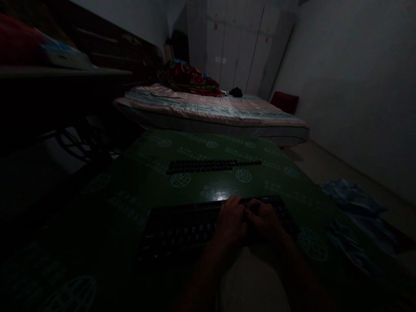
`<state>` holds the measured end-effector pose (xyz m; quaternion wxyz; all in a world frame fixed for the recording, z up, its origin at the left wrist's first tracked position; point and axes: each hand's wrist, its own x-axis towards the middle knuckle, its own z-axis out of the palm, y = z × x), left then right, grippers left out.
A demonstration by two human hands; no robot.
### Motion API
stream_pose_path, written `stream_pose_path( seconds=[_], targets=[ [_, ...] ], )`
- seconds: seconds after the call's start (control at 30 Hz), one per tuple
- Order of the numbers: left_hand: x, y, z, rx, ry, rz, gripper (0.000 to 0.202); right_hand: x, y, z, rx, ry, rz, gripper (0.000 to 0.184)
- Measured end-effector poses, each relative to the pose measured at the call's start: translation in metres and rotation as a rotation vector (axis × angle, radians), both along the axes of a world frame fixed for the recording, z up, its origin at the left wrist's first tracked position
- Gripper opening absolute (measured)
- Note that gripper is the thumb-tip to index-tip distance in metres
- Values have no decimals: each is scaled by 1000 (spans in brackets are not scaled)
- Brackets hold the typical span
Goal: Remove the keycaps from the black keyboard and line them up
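Observation:
A black computer keyboard (185,232) lies on the green table in front of me. Both of my hands are over its right half, close together and nearly touching. My left hand (230,219) has its fingers curled down at the upper rows. Beside it, my right hand (264,219) is closed with thumb and fingers pressed together. Whatever is between the fingers is hidden by the hands and the dark. Farther back on the table, small black keycaps (201,166) are lined up in rows, with a thin single row reaching to the right.
The green table (214,188) has white globe prints. A bed (211,106) with a bundled red blanket (188,78) stands behind it, before a pale wardrobe (234,47). Crumpled cloth (354,197) is at the right. A dark shelf (65,71) holds things at the left. The room is dim.

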<state>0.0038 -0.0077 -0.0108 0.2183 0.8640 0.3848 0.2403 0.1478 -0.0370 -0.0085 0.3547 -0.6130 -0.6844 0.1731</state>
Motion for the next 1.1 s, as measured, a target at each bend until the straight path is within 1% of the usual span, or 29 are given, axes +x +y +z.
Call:
stream_pose_path(
  seconds=[0.2,0.33,0.47,0.7,0.9,0.97,1.1],
  targets=[
    [0,0,-6,16,-6,-30,34,0,0,1,-2,71,-25,19],
    [-1,-2,-3,2,15,-27,30,1,-1,0,4,87,-15,18],
    [-2,-3,2,-24,19,-37,33,0,-1,0,23,120,-29,16],
    [-1,-4,-3,16,-22,-23,31,1,-2,3,24,176,-32,16],
    [-2,-5,-1,2,-17,-21,34,3,-1,2,16,198,-64,16],
    [-1,-4,-2,-3,-10,-24,35,4,-1,1,18,224,-76,15],
    [-1,-2,-10,-10,-44,-22,34,4,-2,2,35,221,-98,14]
  ],
)
